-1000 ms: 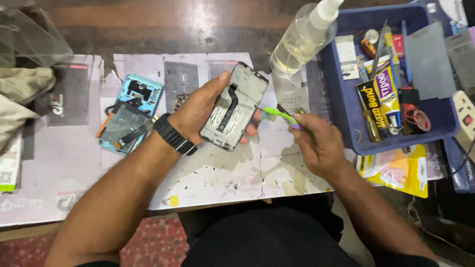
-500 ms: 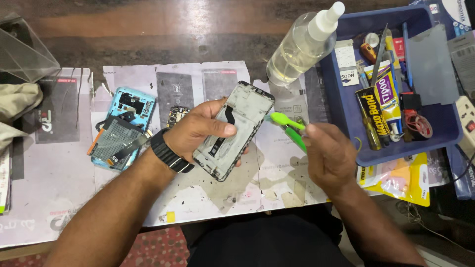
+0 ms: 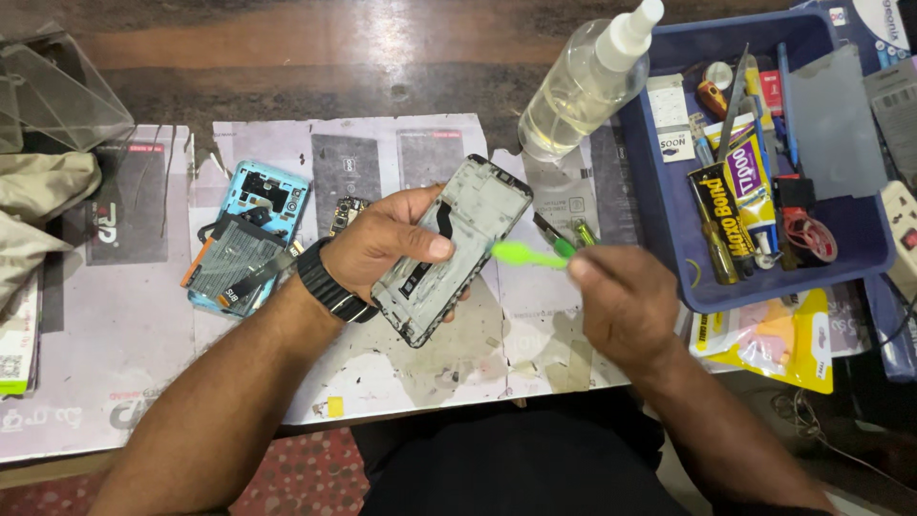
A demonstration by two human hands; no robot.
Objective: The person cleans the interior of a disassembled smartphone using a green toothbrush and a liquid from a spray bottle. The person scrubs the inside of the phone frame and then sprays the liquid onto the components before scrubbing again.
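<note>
A grey phone frame (image 3: 452, 250) with its inner parts exposed is held tilted above the table (image 3: 287, 57) by the left hand (image 3: 382, 244), the thumb pressed on its face. A black watch (image 3: 330, 284) is worn on that wrist. A bright green tool (image 3: 527, 254) is pinched in the right hand (image 3: 626, 306), its tip touching the right edge of the frame. Beside the left arm, a blue phone body (image 3: 250, 234) is laid on printed sheets (image 3: 124, 315). A clear spray bottle (image 3: 585, 86) is seen leaning against a blue tray (image 3: 659, 205), in which glue tubes (image 3: 735, 191) and small tools are kept. A yellow packet (image 3: 774, 344) lies just below the tray.
</note>
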